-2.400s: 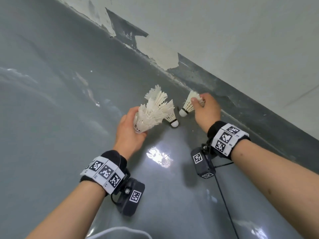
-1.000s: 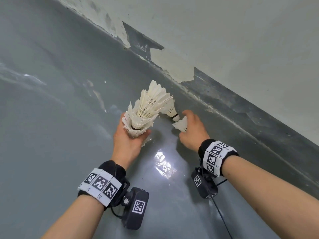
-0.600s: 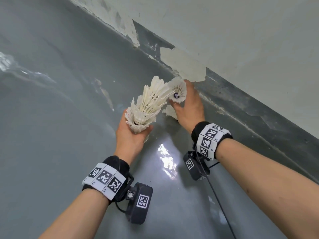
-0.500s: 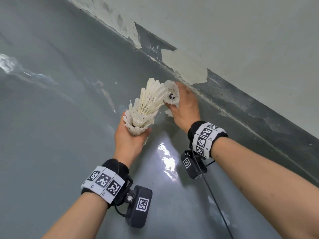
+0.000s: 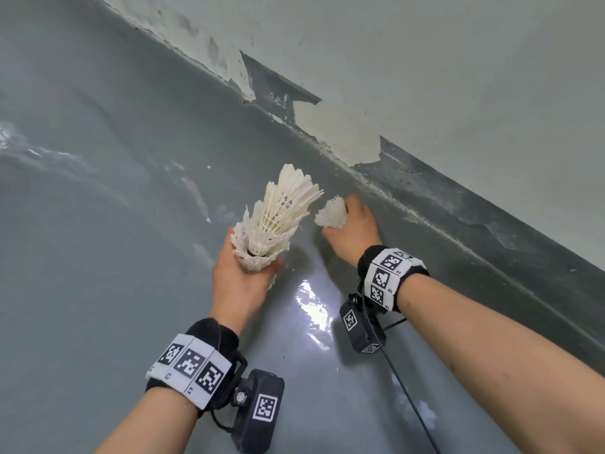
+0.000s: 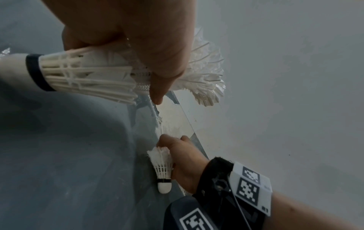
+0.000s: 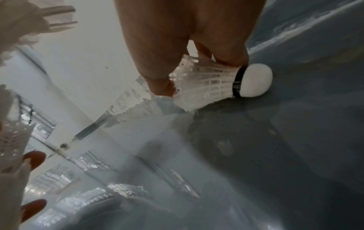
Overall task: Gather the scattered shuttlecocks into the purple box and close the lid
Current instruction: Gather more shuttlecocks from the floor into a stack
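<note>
Low on the grey floor [image 5: 98, 224], close to the peeling wall [image 5: 458, 77], both hands are working side by side. At about nine o'clock of the pair, the left hand [image 5: 240, 283] is curling its fingers round the base of a nested stack of shuttlecocks [image 5: 278, 221], its long axis tilting up toward one o'clock with the open feather end uppermost. Just beside that end, at three o'clock from it, the right hand [image 5: 352, 231] is pinching a single shuttlecock [image 5: 332, 213] by its skirt; in the left wrist view its cork [image 6: 164, 187] is pointing down toward the floor. So the right hand is the nearer one, and nesting probably calls for swinging the cork toward nine o'clock into the stack's mouth. No purple box is showing in any view.
</note>
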Tool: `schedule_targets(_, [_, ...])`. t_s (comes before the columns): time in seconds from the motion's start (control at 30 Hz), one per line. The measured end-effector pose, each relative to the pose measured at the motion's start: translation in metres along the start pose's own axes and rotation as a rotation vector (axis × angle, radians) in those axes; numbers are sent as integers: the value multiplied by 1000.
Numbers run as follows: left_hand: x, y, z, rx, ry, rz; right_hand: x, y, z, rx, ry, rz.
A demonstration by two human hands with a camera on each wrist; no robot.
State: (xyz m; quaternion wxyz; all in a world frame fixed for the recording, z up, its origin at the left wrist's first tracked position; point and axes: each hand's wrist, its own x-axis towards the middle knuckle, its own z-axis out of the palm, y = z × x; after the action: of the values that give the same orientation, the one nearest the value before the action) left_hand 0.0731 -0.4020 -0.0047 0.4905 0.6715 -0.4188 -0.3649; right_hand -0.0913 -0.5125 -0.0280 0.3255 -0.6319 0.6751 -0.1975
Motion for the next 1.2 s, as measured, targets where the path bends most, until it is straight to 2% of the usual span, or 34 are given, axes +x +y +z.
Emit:
schedule_targets(0.2, [-7,-3,0,50,-84,-17,-20,4,-29,410,215,205])
schedule_targets(0.33, [-17,1,1,129,-174,9,-25,-7,-58,815,531,262])
schedule_targets(0.4, [-19,2,4,184,-200,19,-20,-16,-75,1104,615,237])
schedule_targets(0.47, [-22,4,8,225,-214,15,-17,-28,-86,1331,592,203])
schedule_targets(0.5, [-24,6,10,232,-221,19,-21,-34,-91,1364,565,205])
schedule_targets(0.6, [-29,12,16,226,-246,47,-37,-46,-92,1296,496,194])
schedule_targets(0.73, [-35,16,22,230,-280,69,-60,-48,-82,1084,439,43])
schedule_targets(0.87, [-41,15,21,209,-276,61,-63,-43,-85,1081,360,-24])
schedule_targets(1.07, [-43,18,20,180,-294,33,-68,-37,-89,1124,141,68])
schedule_targets(1.2, [-41,21,24,176,-339,31,-69,-29,-94,1176,109,88])
